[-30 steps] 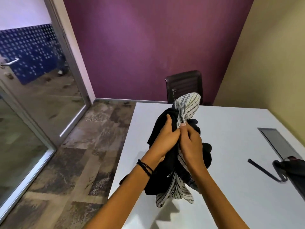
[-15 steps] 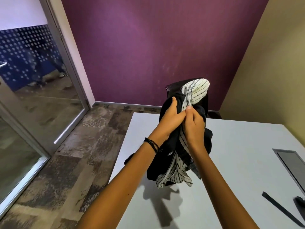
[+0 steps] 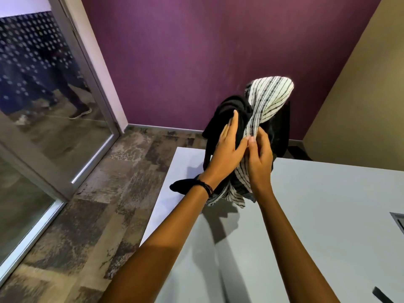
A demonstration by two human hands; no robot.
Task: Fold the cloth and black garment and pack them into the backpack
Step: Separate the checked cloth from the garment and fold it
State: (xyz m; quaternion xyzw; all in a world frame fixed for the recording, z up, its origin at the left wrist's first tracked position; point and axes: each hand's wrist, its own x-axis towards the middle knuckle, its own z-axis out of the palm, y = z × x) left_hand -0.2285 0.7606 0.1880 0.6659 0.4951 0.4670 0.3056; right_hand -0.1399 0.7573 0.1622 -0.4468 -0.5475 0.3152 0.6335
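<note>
Head view: both forearms reach forward and meet over the far corner of a smooth white table [image 3: 317, 215], holding a loose bundle of fabric up in the air above it. The left hand [image 3: 227, 147] lies with its fingers straight and close together, flat against the soft, matte black garment [image 3: 227, 106], its thumb stretched sideways to meet the other thumb. A braided black bracelet [image 3: 205, 186] circles that wrist. The right hand [image 3: 260, 162], touching the left at the thumbs, has its fingers curled and pinches a gathered fold of the striped cloth [image 3: 271, 95] between thumb and forefinger. This cloth is a thin, off-white weave with fine dark lines. Above the right hand it rises into a rounded, hood-like bulge, and below both wrists it hangs down in crumpled pleats, its lower edge just above the tabletop. The black garment wraps around it, bunched in a rounded hump above the left fingertips, draped behind the right hand, and ending in a limp pointed tail beyond the left wrist, past the table edge. Behind the bundle, a dark chair back [image 3: 284, 127] shows in part. Left of the left arm lie mottled brown floor tiles [image 3: 113, 182] and a metal-framed glass door [image 3: 43, 106].
</note>
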